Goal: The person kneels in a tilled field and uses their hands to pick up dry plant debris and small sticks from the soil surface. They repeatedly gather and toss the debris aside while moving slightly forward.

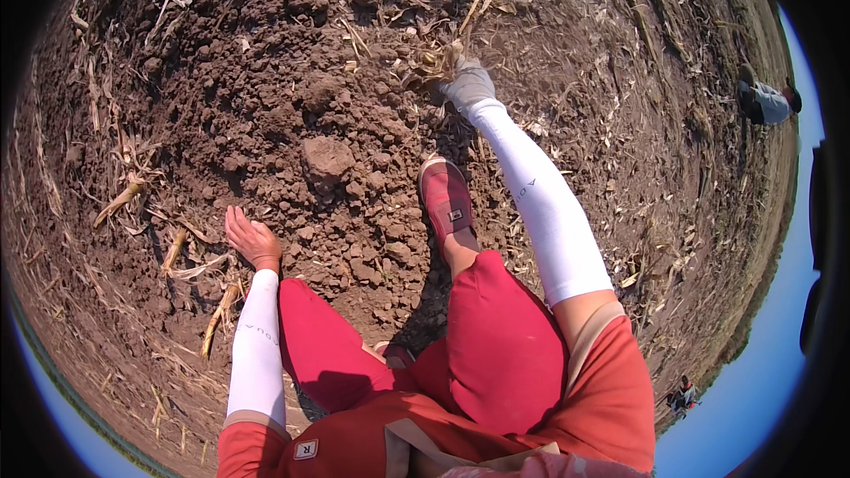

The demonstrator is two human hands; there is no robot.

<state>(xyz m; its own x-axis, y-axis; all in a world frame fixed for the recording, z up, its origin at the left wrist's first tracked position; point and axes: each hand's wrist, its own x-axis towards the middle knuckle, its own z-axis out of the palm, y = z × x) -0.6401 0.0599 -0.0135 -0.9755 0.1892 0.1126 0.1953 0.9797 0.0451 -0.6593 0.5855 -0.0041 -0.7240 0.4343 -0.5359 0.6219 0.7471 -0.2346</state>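
My right hand (470,86), in a grey glove, reaches down to the ground ahead of my forward shoe. Its fingers and thumb close around a clump of dry corn husks and stalks (438,61); the palm side is hidden. My left hand (252,239) is bare and holds nothing. It hovers beside my left knee, fingers stretched out and slightly parted. Between the hands lies broken brown soil (358,219) with a large clod (328,158) in it. White sleeves cover both forearms.
My red shoe (446,199) stands on the clods, near the right hand. Cut corn stalks (220,322) lie left of my left hand. Dry straw litters the ground at right (597,126). One person (770,103) is at the far right, and more distant figures (682,397) appear lower right.
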